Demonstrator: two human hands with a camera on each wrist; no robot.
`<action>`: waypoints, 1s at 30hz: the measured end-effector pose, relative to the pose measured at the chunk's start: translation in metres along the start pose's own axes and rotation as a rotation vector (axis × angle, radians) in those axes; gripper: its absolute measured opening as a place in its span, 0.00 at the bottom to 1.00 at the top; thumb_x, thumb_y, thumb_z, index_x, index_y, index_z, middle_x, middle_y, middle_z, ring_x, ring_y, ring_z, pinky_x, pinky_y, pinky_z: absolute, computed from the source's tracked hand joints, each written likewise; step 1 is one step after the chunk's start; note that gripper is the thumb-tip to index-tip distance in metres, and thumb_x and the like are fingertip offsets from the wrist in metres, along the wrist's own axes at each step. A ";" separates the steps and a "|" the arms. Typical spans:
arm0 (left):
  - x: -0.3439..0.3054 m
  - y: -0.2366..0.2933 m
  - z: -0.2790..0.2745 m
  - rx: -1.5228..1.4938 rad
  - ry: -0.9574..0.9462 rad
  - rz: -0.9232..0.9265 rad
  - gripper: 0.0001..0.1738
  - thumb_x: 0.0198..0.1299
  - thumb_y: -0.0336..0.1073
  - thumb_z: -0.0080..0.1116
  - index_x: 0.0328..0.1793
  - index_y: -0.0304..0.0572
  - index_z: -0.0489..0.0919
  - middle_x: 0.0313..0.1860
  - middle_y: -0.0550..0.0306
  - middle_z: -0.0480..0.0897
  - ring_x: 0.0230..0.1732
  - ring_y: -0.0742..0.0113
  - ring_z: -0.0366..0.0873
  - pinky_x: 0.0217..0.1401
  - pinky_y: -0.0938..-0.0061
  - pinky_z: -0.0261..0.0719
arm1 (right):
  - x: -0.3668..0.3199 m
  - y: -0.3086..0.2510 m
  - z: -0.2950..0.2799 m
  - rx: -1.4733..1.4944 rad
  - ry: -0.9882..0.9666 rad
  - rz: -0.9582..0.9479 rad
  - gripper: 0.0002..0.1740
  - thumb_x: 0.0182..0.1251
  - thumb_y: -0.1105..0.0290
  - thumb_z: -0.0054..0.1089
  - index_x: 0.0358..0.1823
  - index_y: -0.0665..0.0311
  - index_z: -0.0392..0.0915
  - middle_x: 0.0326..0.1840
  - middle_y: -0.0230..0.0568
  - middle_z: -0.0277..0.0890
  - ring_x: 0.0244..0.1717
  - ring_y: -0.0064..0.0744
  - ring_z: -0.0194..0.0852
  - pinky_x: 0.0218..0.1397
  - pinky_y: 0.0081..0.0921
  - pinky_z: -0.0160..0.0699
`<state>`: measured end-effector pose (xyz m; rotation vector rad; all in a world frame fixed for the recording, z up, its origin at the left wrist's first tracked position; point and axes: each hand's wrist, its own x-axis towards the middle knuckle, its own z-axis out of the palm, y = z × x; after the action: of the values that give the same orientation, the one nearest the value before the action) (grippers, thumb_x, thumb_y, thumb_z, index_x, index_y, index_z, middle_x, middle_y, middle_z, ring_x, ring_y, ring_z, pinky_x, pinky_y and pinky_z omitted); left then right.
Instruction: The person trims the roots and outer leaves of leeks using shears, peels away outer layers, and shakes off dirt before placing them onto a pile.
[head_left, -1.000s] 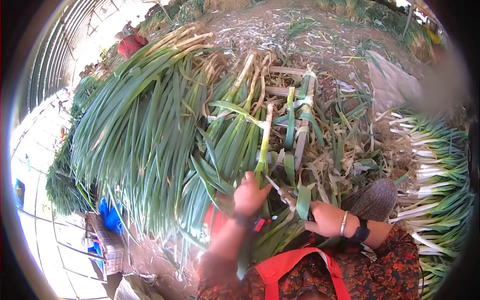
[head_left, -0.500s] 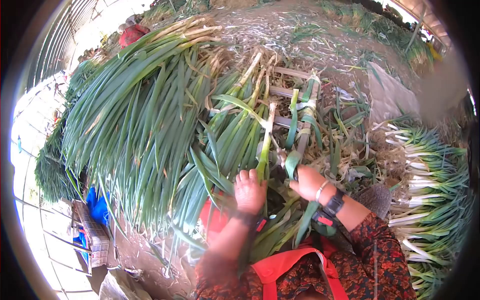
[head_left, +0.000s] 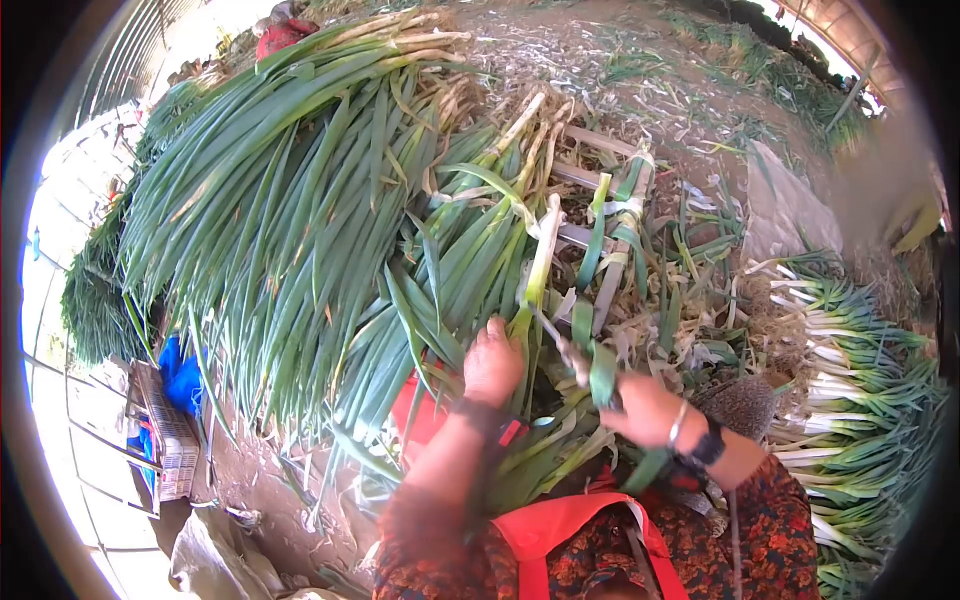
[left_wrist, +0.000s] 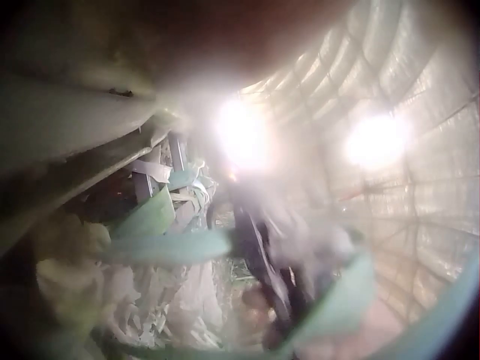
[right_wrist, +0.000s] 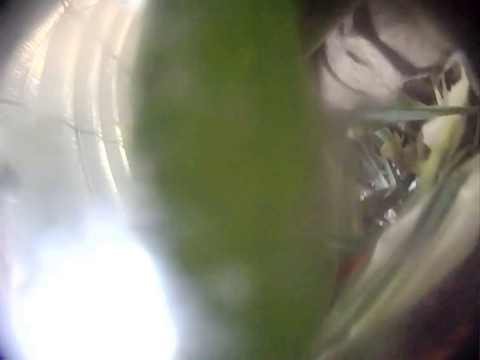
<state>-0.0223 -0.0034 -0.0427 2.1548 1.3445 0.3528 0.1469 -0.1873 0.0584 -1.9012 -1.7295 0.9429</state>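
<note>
Your left hand sits just below the middle of the head view, its fingers wrapped round the green end of one onion stalk, which runs from your fist towards 12 o'clock and ends in a pale shaft. Your right hand lies at 4 o'clock from the left one, a little apart. Its fingers are curled round the grip of a knife, whose thin blade slants up towards 10 o'clock until it comes just beside the stalk. A loose green leaf hangs over the blade near your knuckles. The stalk lies on the edge of a big heap of green onions, which spreads out towards 9 and 10 o'clock. A second pile of onions with white ends lies well apart at 3 o'clock. Peelings litter the ground between the two. Both wrist views are blurred: the right one is mostly filled by a green leaf.
</note>
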 end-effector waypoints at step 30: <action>-0.017 0.024 -0.078 -0.121 -0.395 0.011 0.33 0.58 0.44 0.61 0.68 0.40 0.68 0.46 0.36 0.82 0.50 0.41 0.80 0.55 0.58 0.77 | 0.040 0.048 -0.008 -0.054 0.333 -0.034 0.17 0.56 0.67 0.62 0.44 0.69 0.77 0.36 0.61 0.79 0.39 0.59 0.79 0.44 0.47 0.79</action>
<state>-0.0517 -0.0010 0.0348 2.0006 1.0596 0.0065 0.1866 -0.1541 0.0218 -1.9272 -1.5949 0.5336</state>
